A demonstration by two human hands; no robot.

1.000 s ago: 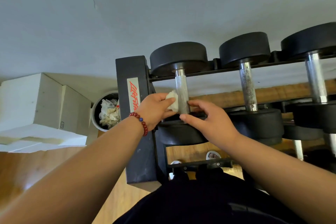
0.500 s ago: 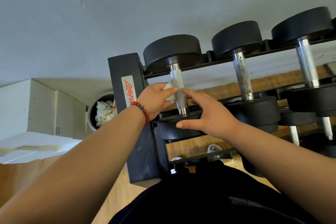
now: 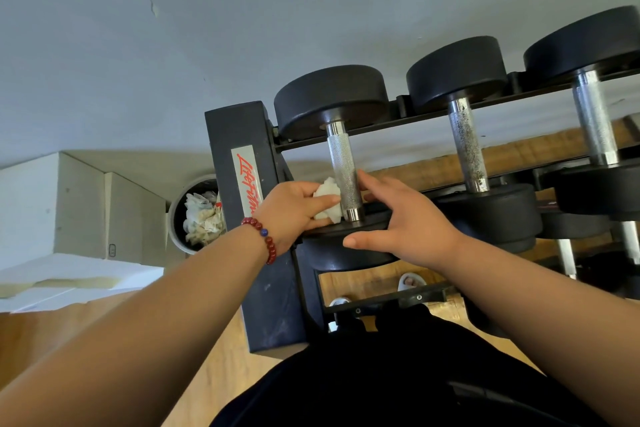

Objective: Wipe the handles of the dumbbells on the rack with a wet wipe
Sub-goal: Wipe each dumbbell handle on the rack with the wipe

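Crumpled white wet wipe [image 3: 327,199], pressed against the left side of the knurled handle [image 3: 343,170] near its lower end, on the leftmost dumbbell of the rack [image 3: 239,135]. Pinched there between thumb and curled fingers of the left hand [image 3: 291,215], red bead bracelet [image 3: 265,239] at the wrist. Right hand [image 3: 408,222] spread, fingers straight, touching the handle's right side and lying over the near weight head [image 3: 346,255]. Second dumbbell [image 3: 467,146] and third dumbbell [image 3: 594,121] racked further right. Round bin [image 3: 175,218] of crumpled wipes just left of the rack.
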